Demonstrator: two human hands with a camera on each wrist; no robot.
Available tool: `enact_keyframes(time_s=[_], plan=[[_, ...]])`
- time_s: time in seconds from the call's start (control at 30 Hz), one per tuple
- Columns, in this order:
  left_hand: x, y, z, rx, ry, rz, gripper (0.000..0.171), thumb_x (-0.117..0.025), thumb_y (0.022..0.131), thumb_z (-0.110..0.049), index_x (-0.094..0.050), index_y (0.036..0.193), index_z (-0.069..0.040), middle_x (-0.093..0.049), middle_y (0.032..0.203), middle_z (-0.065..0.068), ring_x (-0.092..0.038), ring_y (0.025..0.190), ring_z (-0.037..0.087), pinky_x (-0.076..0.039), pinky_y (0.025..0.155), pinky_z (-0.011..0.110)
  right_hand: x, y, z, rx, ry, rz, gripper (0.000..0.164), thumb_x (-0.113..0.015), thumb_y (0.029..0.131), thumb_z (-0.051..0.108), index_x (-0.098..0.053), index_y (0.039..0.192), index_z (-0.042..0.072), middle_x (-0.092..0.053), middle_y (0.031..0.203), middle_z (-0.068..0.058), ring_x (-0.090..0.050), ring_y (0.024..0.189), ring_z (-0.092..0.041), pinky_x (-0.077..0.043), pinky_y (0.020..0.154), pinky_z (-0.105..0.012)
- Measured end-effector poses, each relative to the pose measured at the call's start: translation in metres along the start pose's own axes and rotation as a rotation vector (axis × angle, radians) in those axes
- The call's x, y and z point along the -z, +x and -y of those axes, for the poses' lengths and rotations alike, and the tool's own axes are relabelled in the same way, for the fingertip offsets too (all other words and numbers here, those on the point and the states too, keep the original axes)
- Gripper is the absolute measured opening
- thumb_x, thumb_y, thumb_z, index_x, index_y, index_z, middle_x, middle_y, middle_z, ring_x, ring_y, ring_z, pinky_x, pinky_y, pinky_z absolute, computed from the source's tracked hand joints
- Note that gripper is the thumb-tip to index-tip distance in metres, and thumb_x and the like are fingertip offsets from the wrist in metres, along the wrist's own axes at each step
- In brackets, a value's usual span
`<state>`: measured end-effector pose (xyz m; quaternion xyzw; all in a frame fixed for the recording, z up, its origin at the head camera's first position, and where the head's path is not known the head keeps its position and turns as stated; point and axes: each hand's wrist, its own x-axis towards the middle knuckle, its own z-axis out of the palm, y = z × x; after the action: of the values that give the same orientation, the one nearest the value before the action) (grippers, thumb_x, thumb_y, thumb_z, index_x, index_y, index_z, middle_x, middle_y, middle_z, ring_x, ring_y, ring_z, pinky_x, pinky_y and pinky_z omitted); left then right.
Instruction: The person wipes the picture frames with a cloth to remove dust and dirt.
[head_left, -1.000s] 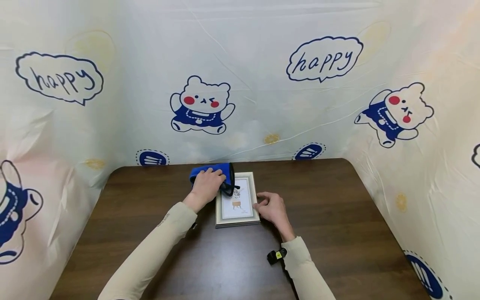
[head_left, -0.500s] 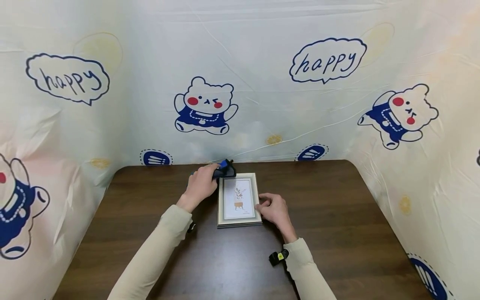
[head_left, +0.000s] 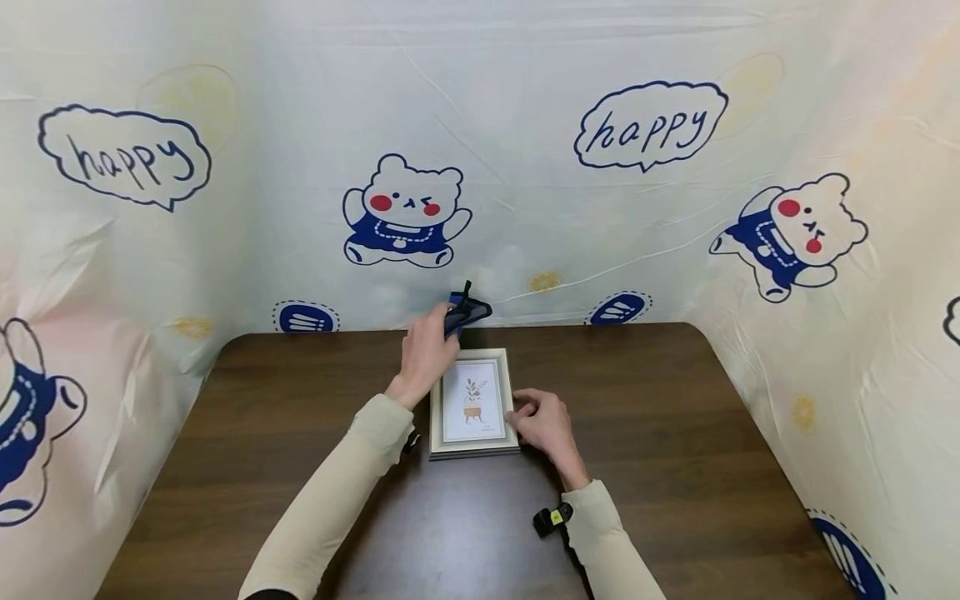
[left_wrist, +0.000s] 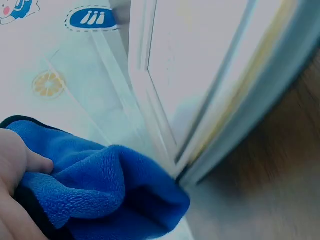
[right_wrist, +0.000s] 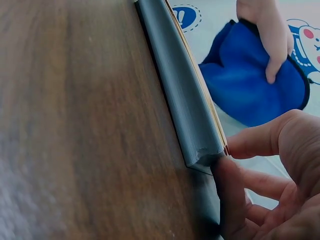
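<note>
A picture frame (head_left: 472,400) with a pale border and a potted-plant print lies face up on the table. My left hand (head_left: 427,354) grips a blue cloth (head_left: 467,312) with black edging, just beyond the frame's far end. In the left wrist view the cloth (left_wrist: 95,175) is bunched and folded, its fuzzy side showing, near a corner of the frame (left_wrist: 200,75). At the frame's right side, my right hand (head_left: 546,425) pinches the edge; in the right wrist view thumb and finger meet the grey side (right_wrist: 180,90) at a corner.
The dark wooden table (head_left: 637,400) extends around the frame on every side. A pale curtain (head_left: 525,208) printed with bears and "happy" bubbles hangs behind and beside it. A black strapped device (head_left: 552,518) sits at the right wrist.
My left hand has lifted off the frame's upper left with the cloth, passed left of it, then moved up and right beyond its far edge. The right hand has stayed at the frame's right edge.
</note>
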<state>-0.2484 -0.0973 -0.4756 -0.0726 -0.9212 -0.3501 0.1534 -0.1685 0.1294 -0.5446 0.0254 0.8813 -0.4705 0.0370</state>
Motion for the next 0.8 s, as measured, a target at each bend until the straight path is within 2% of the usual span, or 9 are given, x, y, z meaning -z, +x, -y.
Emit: enact_keyframes(time_s=[0.13,0.3,0.37,0.47,0.6,0.8], plan=[[-0.013,0.005,-0.006,-0.011,0.008,0.06,0.046,-0.066,0.097,-0.004,-0.064,0.142,-0.01,-0.074,0.127,0.018,-0.075,0.1,0.039,-0.06,0.074,0.056,0.001,0.0,0.0,0.011,-0.012,-0.003,0.035,-0.083,0.087,0.016,-0.079,0.121,0.01,-0.067,0.074,0.002,-0.059,0.051,-0.01,-0.049,0.051,-0.029],[-0.031,0.006,-0.016,-0.074,0.066,0.17,0.041,-0.069,0.097,-0.005,-0.066,0.138,-0.012,-0.076,0.12,0.015,-0.074,0.089,0.034,-0.059,0.069,0.052,0.001,0.001,-0.001,0.035,-0.036,-0.014,0.033,-0.084,0.086,0.017,-0.08,0.118,0.011,-0.07,0.074,0.004,-0.056,0.058,-0.01,-0.044,0.058,-0.029],[-0.038,0.005,-0.018,-0.115,0.121,0.219,0.041,-0.071,0.097,-0.006,-0.067,0.137,-0.013,-0.076,0.122,0.012,-0.074,0.094,0.033,-0.06,0.073,0.052,0.001,0.001,-0.001,0.036,-0.034,-0.013,0.033,-0.084,0.086,0.017,-0.081,0.118,0.011,-0.07,0.074,0.004,-0.056,0.058,-0.01,-0.043,0.059,-0.029],[-0.047,0.001,-0.02,-0.183,0.213,0.302,0.043,-0.074,0.096,-0.008,-0.069,0.138,-0.013,-0.073,0.133,0.011,-0.072,0.11,0.035,-0.061,0.082,0.051,-0.001,0.001,-0.002,0.035,-0.032,-0.011,0.032,-0.084,0.086,0.017,-0.081,0.117,0.012,-0.07,0.073,0.004,-0.056,0.058,-0.011,-0.042,0.059,-0.029],[-0.053,-0.004,-0.02,-0.269,0.347,0.396,0.044,-0.078,0.095,-0.01,-0.071,0.138,-0.012,-0.07,0.141,0.01,-0.067,0.123,0.037,-0.06,0.093,0.051,-0.002,0.002,-0.003,0.033,-0.041,-0.003,0.032,-0.084,0.086,0.017,-0.081,0.118,0.011,-0.069,0.072,0.004,-0.057,0.058,-0.011,-0.042,0.059,-0.03],[-0.055,-0.008,-0.023,-0.35,0.473,0.463,0.042,-0.078,0.096,-0.011,-0.072,0.138,-0.013,-0.069,0.14,0.009,-0.063,0.128,0.036,-0.056,0.103,0.054,0.0,0.005,-0.001,0.003,-0.001,0.013,0.034,-0.083,0.089,0.017,-0.079,0.122,0.011,-0.064,0.067,0.002,-0.063,0.049,-0.013,-0.051,0.05,-0.03]])
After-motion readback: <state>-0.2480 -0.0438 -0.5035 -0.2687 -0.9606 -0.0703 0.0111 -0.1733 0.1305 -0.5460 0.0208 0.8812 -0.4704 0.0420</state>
